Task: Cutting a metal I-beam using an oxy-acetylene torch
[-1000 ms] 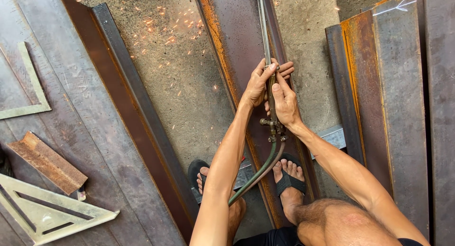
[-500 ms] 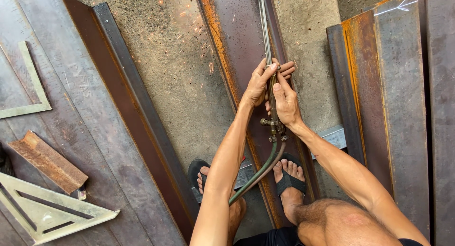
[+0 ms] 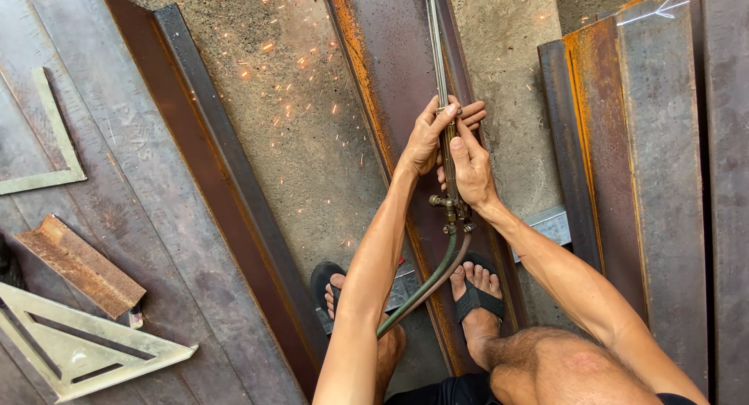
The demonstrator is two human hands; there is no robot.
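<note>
A long rusty steel beam (image 3: 390, 85) runs up the middle of the concrete floor (image 3: 296, 140), and the cutting torch (image 3: 438, 54) lies along it, its long axis pointing away from the person, green hoses (image 3: 425, 284) trailing back between the feet. The left hand (image 3: 425, 140) and right hand (image 3: 470, 167) both wrap their fingers closed around the torch's handle. Orange sparks (image 3: 273, 69) now scatter over the floor, where half a second ago there were none.

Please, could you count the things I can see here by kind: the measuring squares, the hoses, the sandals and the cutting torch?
Measuring squares: 2, a flat L-shaped square and a triangular square.
Hoses: 2.
Sandals: 2.
Cutting torch: 1, gripped by left hand and right hand.
Total: 7.
</note>
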